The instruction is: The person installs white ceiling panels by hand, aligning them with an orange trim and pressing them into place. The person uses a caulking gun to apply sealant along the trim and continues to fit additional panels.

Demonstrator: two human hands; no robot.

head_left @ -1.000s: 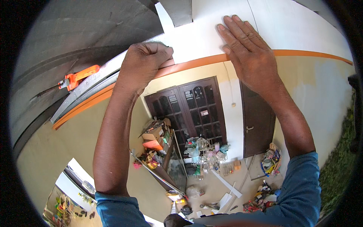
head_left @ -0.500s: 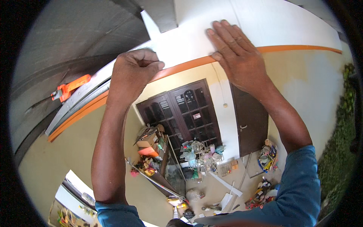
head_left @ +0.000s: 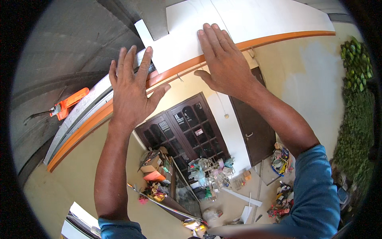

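A white panel (head_left: 187, 30) lies overhead along an orange-brown edge strip (head_left: 290, 37), with a thin seam crossing it. My right hand (head_left: 227, 63) rests flat on the panel near that strip, fingers stretched out and thumb apart. At the panel's left end, my left hand (head_left: 133, 89) is open with fingers spread, in front of the strip and the pale metal edging; whether it touches them I cannot tell. Neither hand holds anything. A short thin wire (head_left: 180, 77) sticks out below the strip between the hands.
An orange tool (head_left: 68, 104) sits on the ledge at left. A grey post (head_left: 151, 18) meets the panel's notched corner. Far below are dark double doors (head_left: 185, 127), a brown door (head_left: 250, 119), a loaded rack (head_left: 211, 171), boxes (head_left: 155, 167) and floor clutter. Greenery (head_left: 354, 107) lines the right.
My left hand has gone from a pinch at the panel's edge to spread fingers. My right hand stays flat on the panel. The whole view has shifted, with the panel now higher and further left.
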